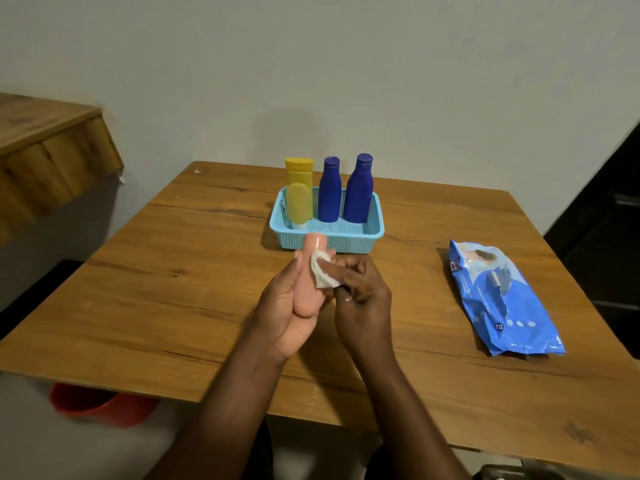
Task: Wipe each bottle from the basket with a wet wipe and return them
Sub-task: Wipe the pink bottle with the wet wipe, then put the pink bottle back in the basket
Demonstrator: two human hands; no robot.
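1. Here, above a wooden surface (173, 271), a person's left hand (289, 306) curls its grip round a peach-coloured bottle (310, 275), palm turned up.
2. The bottle's long axis runs away from the person, its capped end pointing toward the basket (325, 237) and tipped slightly upward, its rounded base nearest the wrist.
3. The right hand (362, 289) pinches a folded white wet wipe (323, 271) in its grip, pressing it against the bottle's right side near the neck.
4. Just beyond the hands, the light blue basket stands on the surface holding a yellow tube (299, 192) at its left and two dark blue bottles (329, 190) (360, 188), all upright, caps up.
5. To the right, well apart from the basket, a blue wipes pack (502, 296) lies flat.
6. A red bucket (100, 405) shows under the surface's near-left edge.
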